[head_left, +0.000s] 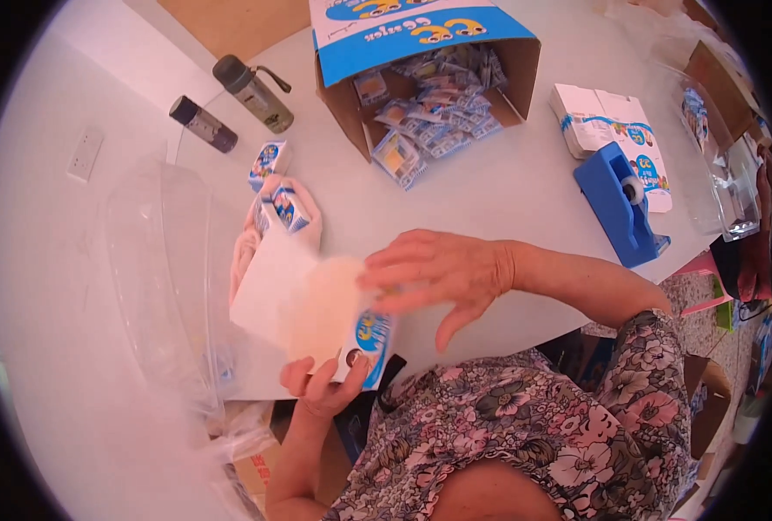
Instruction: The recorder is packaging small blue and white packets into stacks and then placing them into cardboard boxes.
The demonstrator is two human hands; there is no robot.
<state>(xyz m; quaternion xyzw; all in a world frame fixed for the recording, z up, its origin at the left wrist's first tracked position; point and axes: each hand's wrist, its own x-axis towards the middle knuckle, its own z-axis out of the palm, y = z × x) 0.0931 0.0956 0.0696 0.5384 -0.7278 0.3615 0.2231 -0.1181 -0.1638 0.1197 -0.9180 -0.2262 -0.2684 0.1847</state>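
Near the table's front edge, my left hand (323, 388) grips the lower side of a white-and-blue printed carton (375, 337), its fingers curled over the printed face. A broad white panel (273, 291) spreads out to the left of the carton; whether it is a flap of it I cannot tell. The carton's pale middle is smeared by motion. Above its right side my right hand (442, 276) is held with fingers apart and thumb stretched out. Its fingertips overlap the carton's edge, but contact cannot be made out. Nothing shows in that hand.
Beyond lie a pink cloth (310, 198) and a small printed box (269, 163). A large cardboard box (516, 74) on its side spills small packets (442, 122). Two bottles (256, 94) stand far left. At right are a blue tape dispenser (616, 208) and flat cartons (607, 117).
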